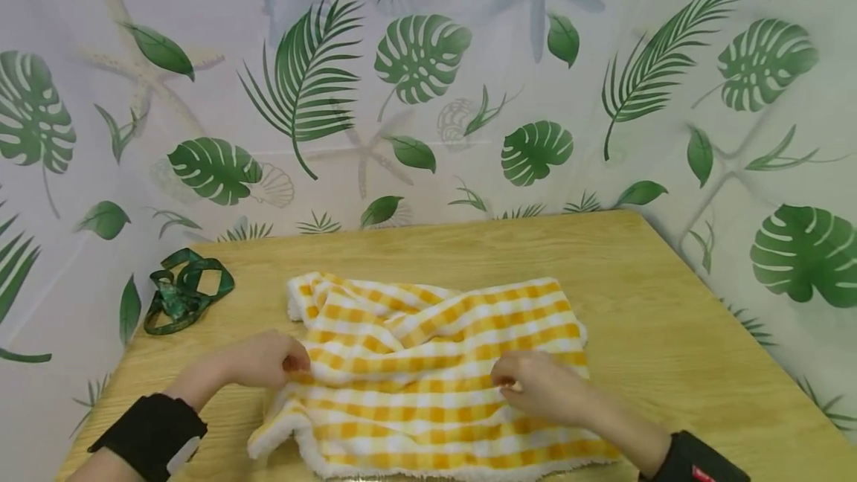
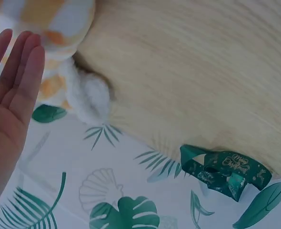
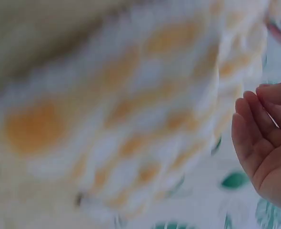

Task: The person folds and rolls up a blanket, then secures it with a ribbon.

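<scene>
A yellow-and-white checked blanket [image 1: 428, 385] with a fluffy white edge lies rumpled on the table, its left front corner turned up. Over its left side is my left hand [image 1: 268, 359]; the left wrist view shows that hand's fingers [image 2: 24, 71] nearly straight, with nothing in them. My right hand [image 1: 545, 389] is over the blanket's right half, fingers loosely bent. In the right wrist view, the right palm [image 3: 274, 162] holds nothing, and the checked blanket [image 3: 145, 119] spreads blurred beside it.
A tangled green ribbon [image 1: 181, 292] lies at the table's back left; gold lettering shows on the ribbon [image 2: 235, 164] in the left wrist view. Leaf-printed sheeting [image 1: 462, 114] stands behind the wooden table [image 1: 669, 333] and along its sides. Each wrist wears a black band [image 1: 150, 434].
</scene>
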Action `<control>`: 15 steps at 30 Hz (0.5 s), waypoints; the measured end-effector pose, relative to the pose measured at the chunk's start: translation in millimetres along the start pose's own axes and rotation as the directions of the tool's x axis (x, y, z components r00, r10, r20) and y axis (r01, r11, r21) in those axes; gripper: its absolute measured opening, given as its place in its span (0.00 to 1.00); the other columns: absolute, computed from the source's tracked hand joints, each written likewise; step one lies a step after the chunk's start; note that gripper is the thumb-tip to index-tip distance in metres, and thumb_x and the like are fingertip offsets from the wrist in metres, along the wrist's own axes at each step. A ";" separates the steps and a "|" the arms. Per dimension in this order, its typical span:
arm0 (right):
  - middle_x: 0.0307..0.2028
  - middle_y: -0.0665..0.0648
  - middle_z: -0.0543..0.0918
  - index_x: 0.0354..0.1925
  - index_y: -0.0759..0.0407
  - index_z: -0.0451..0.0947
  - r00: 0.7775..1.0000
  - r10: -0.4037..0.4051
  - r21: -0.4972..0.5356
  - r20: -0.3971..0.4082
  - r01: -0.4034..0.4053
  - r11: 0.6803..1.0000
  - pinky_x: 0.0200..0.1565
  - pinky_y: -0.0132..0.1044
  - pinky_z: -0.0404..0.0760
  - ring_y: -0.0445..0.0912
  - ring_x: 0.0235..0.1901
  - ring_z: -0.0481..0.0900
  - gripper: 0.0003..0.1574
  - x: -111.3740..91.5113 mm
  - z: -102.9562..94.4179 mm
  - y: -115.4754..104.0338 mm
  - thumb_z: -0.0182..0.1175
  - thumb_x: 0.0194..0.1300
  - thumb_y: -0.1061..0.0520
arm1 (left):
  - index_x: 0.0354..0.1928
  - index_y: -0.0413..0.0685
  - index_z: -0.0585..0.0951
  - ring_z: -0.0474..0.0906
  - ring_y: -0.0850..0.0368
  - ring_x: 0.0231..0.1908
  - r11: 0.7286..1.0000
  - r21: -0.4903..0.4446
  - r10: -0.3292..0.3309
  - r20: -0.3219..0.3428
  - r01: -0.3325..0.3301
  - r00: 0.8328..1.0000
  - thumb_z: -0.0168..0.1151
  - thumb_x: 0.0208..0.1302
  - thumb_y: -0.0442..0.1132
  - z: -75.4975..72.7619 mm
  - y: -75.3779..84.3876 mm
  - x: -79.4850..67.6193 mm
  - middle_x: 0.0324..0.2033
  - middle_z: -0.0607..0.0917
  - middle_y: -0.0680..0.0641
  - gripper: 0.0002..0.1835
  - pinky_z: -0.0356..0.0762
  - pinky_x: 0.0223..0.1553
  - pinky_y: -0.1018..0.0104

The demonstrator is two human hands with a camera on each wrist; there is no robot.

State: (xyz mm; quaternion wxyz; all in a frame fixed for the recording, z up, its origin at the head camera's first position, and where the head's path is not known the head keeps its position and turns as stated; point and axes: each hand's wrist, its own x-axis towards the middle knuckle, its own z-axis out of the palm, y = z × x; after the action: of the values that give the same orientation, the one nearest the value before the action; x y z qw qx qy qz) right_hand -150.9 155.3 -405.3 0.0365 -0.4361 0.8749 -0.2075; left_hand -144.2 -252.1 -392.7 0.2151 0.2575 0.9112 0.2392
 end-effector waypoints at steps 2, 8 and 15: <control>0.29 0.51 0.80 0.32 0.61 0.80 0.993 0.083 -0.059 -0.080 -0.088 0.994 0.31 0.32 0.76 0.41 0.29 0.77 0.07 1.1 -25.2 18.2 0.63 0.52 0.68 | 0.44 0.34 0.81 0.76 0.51 0.36 0.999 0.028 -0.013 -0.086 0.016 0.996 0.53 0.54 0.25 -16.0 3.8 3.5 0.38 0.82 0.43 0.15 0.74 0.37 0.59; 0.34 0.62 0.81 0.40 0.70 0.79 0.926 0.363 -0.126 -0.102 -0.375 0.919 0.36 0.48 0.76 0.55 0.35 0.78 0.12 5.7 -74.9 84.9 0.59 0.59 0.64 | 0.49 0.29 0.76 0.75 0.40 0.43 0.974 0.148 -0.126 -0.287 0.174 0.949 0.55 0.61 0.31 -48.3 -4.7 37.4 0.42 0.80 0.35 0.16 0.73 0.42 0.51; 0.46 0.72 0.77 0.52 0.75 0.72 0.870 0.492 -0.079 -0.017 -0.492 0.867 0.43 0.52 0.74 0.64 0.45 0.75 0.25 27.2 -56.7 130.6 0.60 0.61 0.58 | 0.58 0.29 0.69 0.71 0.36 0.50 0.944 0.142 -0.234 -0.352 0.299 0.906 0.54 0.61 0.31 -32.5 -38.0 79.3 0.51 0.75 0.30 0.23 0.71 0.46 0.50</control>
State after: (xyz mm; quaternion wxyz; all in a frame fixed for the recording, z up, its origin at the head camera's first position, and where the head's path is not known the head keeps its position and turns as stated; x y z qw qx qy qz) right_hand -279.3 222.6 -402.0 0.0722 -0.2005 0.9647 -0.1549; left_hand -236.3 -245.9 -409.0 0.0643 0.1060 0.9797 0.1576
